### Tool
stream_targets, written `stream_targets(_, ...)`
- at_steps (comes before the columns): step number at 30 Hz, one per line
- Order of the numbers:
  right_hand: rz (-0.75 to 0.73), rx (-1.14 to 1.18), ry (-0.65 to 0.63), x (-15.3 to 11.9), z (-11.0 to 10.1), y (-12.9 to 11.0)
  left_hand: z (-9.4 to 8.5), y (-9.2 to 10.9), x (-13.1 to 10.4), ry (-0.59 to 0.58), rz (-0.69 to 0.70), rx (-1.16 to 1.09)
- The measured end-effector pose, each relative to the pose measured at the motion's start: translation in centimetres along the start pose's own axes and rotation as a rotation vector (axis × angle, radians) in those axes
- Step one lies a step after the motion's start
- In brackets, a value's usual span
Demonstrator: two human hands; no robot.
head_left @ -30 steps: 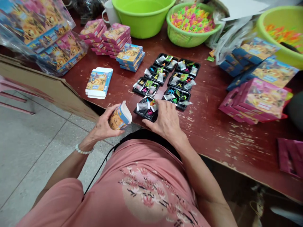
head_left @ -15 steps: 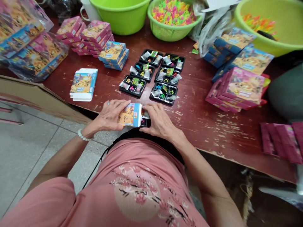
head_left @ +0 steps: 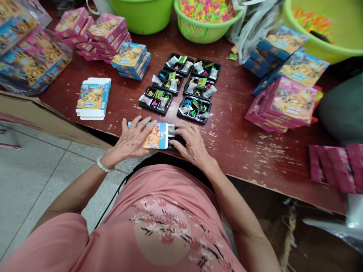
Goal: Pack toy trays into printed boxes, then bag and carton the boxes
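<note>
**Blue-and-yellow printed cardboard box (head_left: 155,136) at the near edge of the red-brown wooden worktop (head_left: 232,102), open end facing right**

We see the box lying flat, printed face up, just inside the near edge of the worktop. Its long axis runs from left to right, roughly along that edge, and the blue band marks the open right-hand end. A shallow black plastic tray (head_left: 180,139) sits partly inside that opening, in line with the box, its other end sticking out to the right.

Our left hand (head_left: 136,139) holds the box from above, fingers spread over its left part towards the far side and thumb along the near side. Our right hand (head_left: 191,141) is at the exposed end of the tray, thumb and forefinger parted and both touching it; whether they pinch it we cannot tell.

Beyond our hands, towards the middle of the worktop, we have six filled black compartment trays (head_left: 155,100) in two columns of three, holding bright plastic pieces and small sachets. Nearer the left end lies a flat blue-and-yellow carton with white flaps (head_left: 93,97), its long axis running from the near edge towards the far one. Behind it stand stacked pink cardboard boxes (head_left: 106,30) and stacked blue cardboard boxes (head_left: 129,56). Along the far edge we see a round green plastic basin (head_left: 141,15) and a green plastic basket (head_left: 204,32) of coloured pieces.
</note>
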State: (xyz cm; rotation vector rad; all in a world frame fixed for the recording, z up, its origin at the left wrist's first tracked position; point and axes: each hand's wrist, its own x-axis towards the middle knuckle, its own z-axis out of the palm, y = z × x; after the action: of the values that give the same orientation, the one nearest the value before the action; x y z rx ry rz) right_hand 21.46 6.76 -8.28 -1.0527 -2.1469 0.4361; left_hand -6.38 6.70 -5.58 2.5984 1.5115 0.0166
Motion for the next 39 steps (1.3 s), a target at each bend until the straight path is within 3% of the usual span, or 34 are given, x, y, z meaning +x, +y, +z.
stream_targets(8, 0.094, -0.073, -0.099, 3.2, 0.6, -0.6, 0.2, 0.4, 0.0, 0.026, -0.010, 0.059)
stream_targets(13, 0.319, 0.087, 0.092, 4.1, 0.7, -0.8, 0.2, 0.6, 0.0, 0.012, -0.018, 0.078)
stream_targets(18, 0.519, 0.343, 0.229, 2.5, -1.4, -1.4, 0.1, 0.6, 0.0, 0.001, -0.020, 0.080)
stream_targets(21, 0.497, 0.251, 0.158, 0.4, -2.3, -1.9, 0.1, 0.7, 0.0, -0.009, -0.017, 0.081)
stream_targets(24, 0.368, 0.033, 0.080, -1.3, -1.8, -1.9, 0.1, 0.7, -0.1, -0.005, -0.027, 0.086)
stream_targets(28, 0.263, -0.107, 0.124, -2.2, -0.3, -1.6, 0.0, 0.7, -0.1, -0.007, -0.020, 0.079)
stream_targets(33, 0.258, 0.007, 0.150, -2.7, 0.5, -2.4, 0.3, 0.2, 0.0, 0.017, -0.003, 0.056)
stream_targets(39, 0.456, 0.210, 0.164, -0.7, 1.8, -2.8, 0.4, 0.5, 0.2, 0.029, 0.026, 0.040)
